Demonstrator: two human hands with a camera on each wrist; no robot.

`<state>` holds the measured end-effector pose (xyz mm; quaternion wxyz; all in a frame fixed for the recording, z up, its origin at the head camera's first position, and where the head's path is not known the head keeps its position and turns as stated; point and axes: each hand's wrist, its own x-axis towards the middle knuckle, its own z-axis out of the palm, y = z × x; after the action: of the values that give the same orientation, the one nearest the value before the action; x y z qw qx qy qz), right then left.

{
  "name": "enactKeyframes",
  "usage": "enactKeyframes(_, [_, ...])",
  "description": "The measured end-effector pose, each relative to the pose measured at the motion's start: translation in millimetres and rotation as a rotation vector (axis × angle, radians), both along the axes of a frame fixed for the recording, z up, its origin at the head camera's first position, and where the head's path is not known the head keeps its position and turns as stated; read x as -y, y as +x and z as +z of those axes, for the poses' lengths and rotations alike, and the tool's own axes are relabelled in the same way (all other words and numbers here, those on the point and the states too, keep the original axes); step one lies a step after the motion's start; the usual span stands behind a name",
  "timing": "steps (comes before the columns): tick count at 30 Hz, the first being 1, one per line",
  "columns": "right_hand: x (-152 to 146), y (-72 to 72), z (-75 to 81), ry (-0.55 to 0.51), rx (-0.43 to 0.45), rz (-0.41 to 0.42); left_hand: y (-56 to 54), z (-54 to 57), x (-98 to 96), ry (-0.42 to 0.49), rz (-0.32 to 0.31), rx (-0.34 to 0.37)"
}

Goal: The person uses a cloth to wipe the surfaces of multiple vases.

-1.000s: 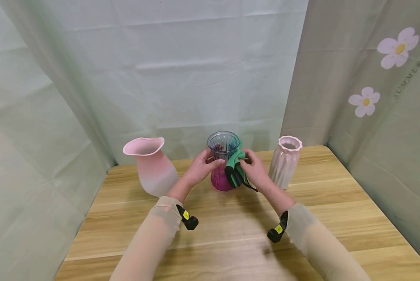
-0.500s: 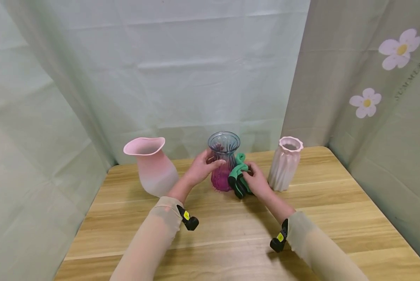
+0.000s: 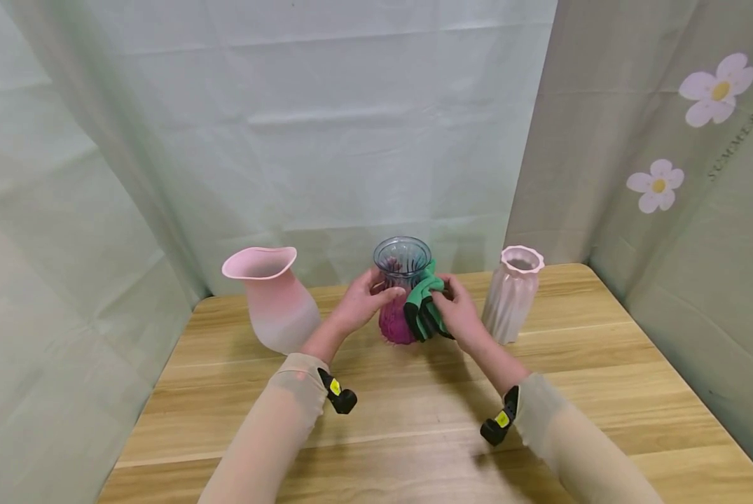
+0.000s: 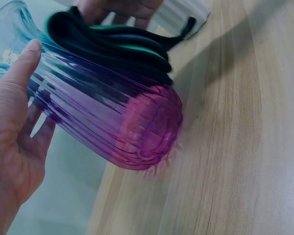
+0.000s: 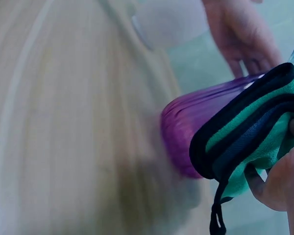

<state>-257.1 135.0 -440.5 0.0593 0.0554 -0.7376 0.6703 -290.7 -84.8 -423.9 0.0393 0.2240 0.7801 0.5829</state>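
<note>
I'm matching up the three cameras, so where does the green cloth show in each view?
Head: the green cloth is slightly right of and below centre, in the right hand.
Left wrist: upper left, mostly its dark edging.
Right wrist: right side, around mid-height.
Shared landmark: the glass vase, its purple-pink lower part visible in all three.

There are three vases (image 3: 281, 315) (image 3: 391, 322) (image 3: 510, 301) in total. Of cloth (image 3: 425, 297), I count one piece. The hands (image 3: 358, 302) (image 3: 461, 311) are two, and the sleeves (image 3: 269, 420) (image 3: 571, 427) are two as well. The black cameras (image 3: 343, 400) (image 3: 494, 429) are also two in number. There is one table (image 3: 414, 458). On the curtain (image 3: 376, 154), the number of printed flowers (image 3: 721, 90) (image 3: 658, 186) that I can see is two.
</note>
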Motion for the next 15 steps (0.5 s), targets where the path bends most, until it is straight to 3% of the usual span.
enactKeyframes(4, [4.8,-1.1,14.8,-0.049,-0.038,-0.022,-0.7,-0.8,-0.3,-0.001,0.006,-0.008])
enactKeyframes(11, [8.9,-1.7,24.1,-0.263,-0.091,-0.057,-1.3,-3.1,-2.0,0.061,-0.021,0.013])
enactKeyframes(15, [9.0,-1.5,24.6,-0.249,-0.099,-0.050,-1.2,-3.1,-0.8,0.051,-0.009,0.013])
